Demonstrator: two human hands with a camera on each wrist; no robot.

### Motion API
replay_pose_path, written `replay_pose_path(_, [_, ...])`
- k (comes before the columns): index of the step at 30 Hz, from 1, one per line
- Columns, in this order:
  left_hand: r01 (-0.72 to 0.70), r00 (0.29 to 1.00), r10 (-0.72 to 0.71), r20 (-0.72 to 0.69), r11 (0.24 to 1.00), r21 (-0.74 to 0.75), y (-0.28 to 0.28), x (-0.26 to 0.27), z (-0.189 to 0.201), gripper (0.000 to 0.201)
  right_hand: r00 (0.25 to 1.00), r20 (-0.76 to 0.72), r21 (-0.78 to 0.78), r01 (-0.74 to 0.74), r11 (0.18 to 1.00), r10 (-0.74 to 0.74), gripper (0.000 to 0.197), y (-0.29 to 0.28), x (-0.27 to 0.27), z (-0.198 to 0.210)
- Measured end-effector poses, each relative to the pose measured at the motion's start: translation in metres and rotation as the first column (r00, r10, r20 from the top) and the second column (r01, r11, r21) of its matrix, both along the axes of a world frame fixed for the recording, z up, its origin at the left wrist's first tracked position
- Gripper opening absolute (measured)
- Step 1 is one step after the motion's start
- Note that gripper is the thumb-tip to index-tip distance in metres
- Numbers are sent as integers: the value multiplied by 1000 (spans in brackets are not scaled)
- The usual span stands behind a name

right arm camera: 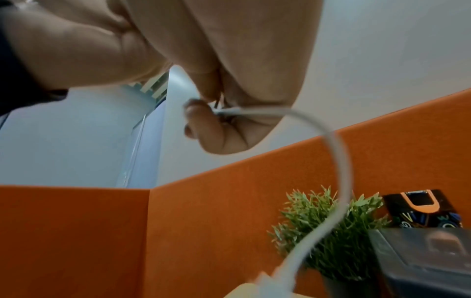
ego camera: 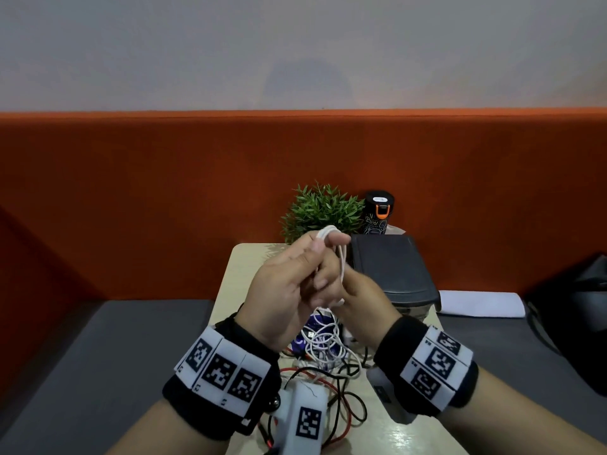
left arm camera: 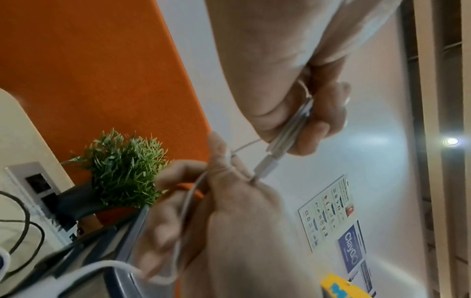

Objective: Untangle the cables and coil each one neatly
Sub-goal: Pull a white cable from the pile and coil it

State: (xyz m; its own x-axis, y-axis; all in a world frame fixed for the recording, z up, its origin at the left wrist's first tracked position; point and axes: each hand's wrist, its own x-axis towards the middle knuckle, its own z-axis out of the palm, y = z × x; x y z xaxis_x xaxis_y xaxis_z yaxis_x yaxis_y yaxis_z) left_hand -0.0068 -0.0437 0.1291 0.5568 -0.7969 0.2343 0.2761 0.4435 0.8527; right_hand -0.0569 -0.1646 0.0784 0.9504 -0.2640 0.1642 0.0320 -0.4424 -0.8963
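Both hands are raised above a small beige table (ego camera: pixel 241 267). My left hand (ego camera: pixel 295 284) grips a white cable (ego camera: pixel 342 261) wound into a few loops, and one loop sticks up past its fingertips. My right hand (ego camera: pixel 364 300) pinches the lower end of the same loops. The left wrist view shows the bundled strands and a white connector (left arm camera: pixel 265 167) between the two hands. In the right wrist view the white cable (right arm camera: pixel 336 161) curves down from the right hand (right arm camera: pixel 224 121) to a white plug (right arm camera: pixel 257 282). A tangle of white, black and red cables (ego camera: pixel 325 349) lies on the table below.
At the back of the table stand a small green plant (ego camera: pixel 323 210), a black bottle with an orange clasp (ego camera: pixel 379 211) and a dark grey case (ego camera: pixel 391 267). An orange partition runs behind. On the grey seat to the right lie a white sheet (ego camera: pixel 479 303) and a black bag (ego camera: pixel 578 307).
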Motion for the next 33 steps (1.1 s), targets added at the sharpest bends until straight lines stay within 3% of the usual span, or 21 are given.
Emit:
replay_pose_path(3, [-54,998,54,-12,998,-45,0,4,3,30,972,-195,-114,-155,981,130,32,12,-6,-7])
replay_pose_path(7, [-247,940,217,263,965,88,1,12,0,31,950,-212,-307,-287,907,229,16,21,-19,6])
replay_pose_path(10, [-326,863,213,457,927,183,4,17,-9,23,961,-187,-427,-268,863,206,26,19,-28,23])
replay_pose_path(14, [-387,796,132,591,861,329,9,25,-19,18,991,-88,-451,-132,883,103,13,-3,-36,47])
replay_pose_path(17, [-320,824,47,564,861,396,9,23,-21,24,997,64,-505,-1,863,39,4,-21,-37,61])
replay_pose_path(20, [-163,871,-48,488,910,381,6,15,-18,36,987,162,-473,60,879,20,23,-29,-33,63])
replay_pose_path(23, [-1,945,-110,309,941,339,4,13,-12,38,985,172,-437,46,898,33,32,-33,-27,58])
replay_pose_path(27, [103,960,-175,219,947,304,5,17,-9,34,987,145,-368,-16,930,74,22,-27,-24,46])
replay_pose_path(30, [83,962,-154,227,952,294,6,15,-10,29,987,148,-365,1,931,57,28,-22,-24,43])
replay_pose_path(33, [-153,927,19,376,931,331,4,15,-16,30,987,160,-353,59,934,-2,30,-20,-22,43])
